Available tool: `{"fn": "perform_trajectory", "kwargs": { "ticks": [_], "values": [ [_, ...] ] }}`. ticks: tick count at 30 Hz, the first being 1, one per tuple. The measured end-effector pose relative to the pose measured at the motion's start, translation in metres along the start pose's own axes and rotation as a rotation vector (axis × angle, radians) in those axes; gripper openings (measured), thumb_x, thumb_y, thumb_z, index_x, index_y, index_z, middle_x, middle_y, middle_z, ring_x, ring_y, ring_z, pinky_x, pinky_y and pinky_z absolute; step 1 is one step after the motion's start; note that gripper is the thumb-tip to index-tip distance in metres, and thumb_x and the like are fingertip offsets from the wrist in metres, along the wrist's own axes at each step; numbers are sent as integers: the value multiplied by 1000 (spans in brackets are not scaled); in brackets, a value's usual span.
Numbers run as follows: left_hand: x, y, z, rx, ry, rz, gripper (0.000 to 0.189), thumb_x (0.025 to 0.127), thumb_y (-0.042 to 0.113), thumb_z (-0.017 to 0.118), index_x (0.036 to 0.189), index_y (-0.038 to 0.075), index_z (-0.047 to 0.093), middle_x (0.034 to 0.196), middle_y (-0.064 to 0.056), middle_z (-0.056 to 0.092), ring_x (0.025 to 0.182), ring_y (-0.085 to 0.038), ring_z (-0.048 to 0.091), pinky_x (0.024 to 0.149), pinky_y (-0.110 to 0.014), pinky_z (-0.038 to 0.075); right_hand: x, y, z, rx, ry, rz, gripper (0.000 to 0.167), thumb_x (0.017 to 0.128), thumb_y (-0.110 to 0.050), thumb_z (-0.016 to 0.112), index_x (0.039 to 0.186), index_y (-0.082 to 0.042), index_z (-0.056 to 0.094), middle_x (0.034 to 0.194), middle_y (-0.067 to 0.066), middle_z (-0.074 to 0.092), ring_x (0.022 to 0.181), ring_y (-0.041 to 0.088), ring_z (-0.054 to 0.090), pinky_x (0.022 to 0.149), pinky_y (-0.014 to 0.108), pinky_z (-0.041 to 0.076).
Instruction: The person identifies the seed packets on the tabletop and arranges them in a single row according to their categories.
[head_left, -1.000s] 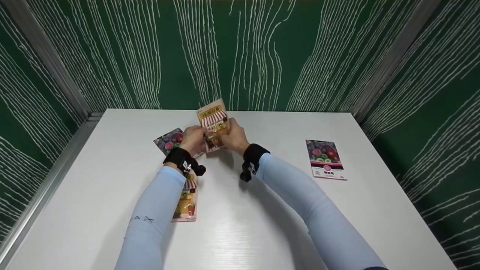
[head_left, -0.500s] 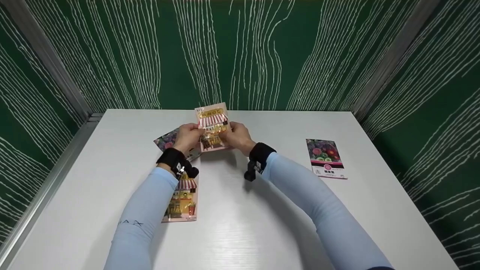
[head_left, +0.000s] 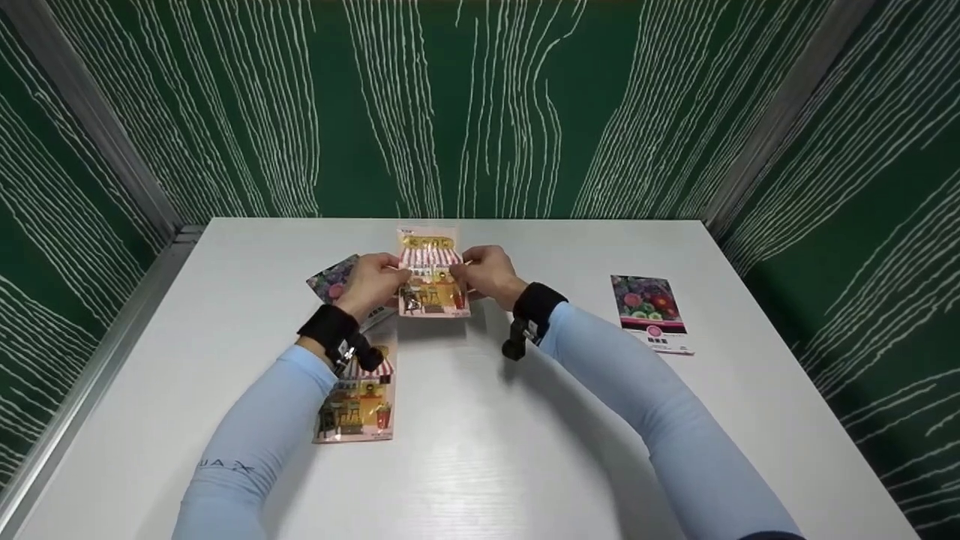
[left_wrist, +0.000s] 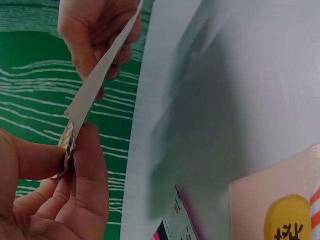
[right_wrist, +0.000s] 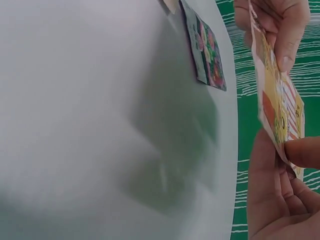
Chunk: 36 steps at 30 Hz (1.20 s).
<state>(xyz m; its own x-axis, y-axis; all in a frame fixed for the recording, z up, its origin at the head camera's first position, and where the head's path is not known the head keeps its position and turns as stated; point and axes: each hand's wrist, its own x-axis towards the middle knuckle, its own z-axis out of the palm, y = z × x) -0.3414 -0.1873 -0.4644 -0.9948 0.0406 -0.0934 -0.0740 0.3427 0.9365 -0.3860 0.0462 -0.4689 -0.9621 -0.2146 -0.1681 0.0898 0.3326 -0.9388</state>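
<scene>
White surface [head_left: 465, 465]: left hand [head_left: 371, 283] and right hand [head_left: 489, 274] pinch opposite edges of a raised, glossy pink-and-yellow rectangular packet [head_left: 432, 259], apparently a positioning step; next move needs matched grips.

Here's the left forearm [head_left: 259, 431] and the right forearm [head_left: 645, 394], both sleeved in pale blue, slanting inward! The left hand [head_left: 373, 283] and right hand [head_left: 490, 272] face each other, near but apart, left thumb [left_wrist: 37, 159] and right thumb [right_wrist: 305, 152] each pinching against the fingers.
</scene>
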Motion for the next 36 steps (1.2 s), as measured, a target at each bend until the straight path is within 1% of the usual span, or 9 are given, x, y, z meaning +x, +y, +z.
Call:
{"fn": "perform_trajectory", "kwargs": {
  "ticks": [4,8,12,16,20,24,27,31,36],
  "values": [
    [-8,-2,-2,49,-32,16,31,104,15,65,129,-4,67,111,-15,77,78,-10,69,82,-44,66,-5,5,-1,-33,-32,19,16,101,-18,76,108,-4,72,89,7,75,76,17,76,71,37,67],
    [-17,-3,-4,10,-85,-9,29,107,13,63,129,-5,64,105,-10,73,80,-12,68,82,-46,66,-9,8,-2,-66,-56,30,16,99,-19,79,103,-5,73,89,8,77,76,17,77,74,40,68],
    [-23,-2,-3,20,-100,-4,27,108,15,62,127,-4,64,94,-3,66,77,-13,65,77,-43,63,-15,10,-4,-103,-64,19,16,96,-19,82,99,-6,75,83,6,77,70,15,75,69,36,66],
    [-28,0,-2,167,-89,47,26,107,18,64,123,-1,71,91,-3,65,76,-18,63,72,-35,54,-25,13,-7,-121,-84,-3,16,95,-19,84,93,-6,75,75,4,75,62,14,72,64,33,64],
    [-38,0,0,334,-117,68,27,106,23,65,119,1,74,92,-6,70,74,-23,69,69,-33,53,-33,20,-10,-134,-125,-5,17,92,-19,85,85,-10,73,69,1,73,57,11,70,62,31,63],
    [-44,-3,4,463,-168,105,23,105,23,66,90,6,72,70,1,62,53,-11,63,54,-25,47,-41,29,-10,-148,-168,22,19,90,-18,88,79,-11,73,66,0,73,54,9,69,56,27,60],
    [-48,-4,4,507,-218,138,40,108,20,61,68,15,58,56,6,51,45,-6,57,49,-22,41,-47,33,-8,-171,-211,41,19,89,-18,88,77,-10,75,63,0,73,52,10,68,52,25,57],
    [-55,-4,4,501,-282,108,52,112,19,54,61,19,50,53,2,58,47,-7,63,50,-25,51,-54,36,-6,-197,-271,67,17,90,-19,87,79,-8,80,62,1,73,51,10,68,50,24,55],
    [-60,-5,5,481,-324,20,49,111,19,57,63,11,62,58,-5,70,48,-11,68,50,-28,58,-59,40,-5,-234,-343,98,17,93,-20,86,85,-5,85,61,3,74,50,11,69,49,24,54]
  ]
}}
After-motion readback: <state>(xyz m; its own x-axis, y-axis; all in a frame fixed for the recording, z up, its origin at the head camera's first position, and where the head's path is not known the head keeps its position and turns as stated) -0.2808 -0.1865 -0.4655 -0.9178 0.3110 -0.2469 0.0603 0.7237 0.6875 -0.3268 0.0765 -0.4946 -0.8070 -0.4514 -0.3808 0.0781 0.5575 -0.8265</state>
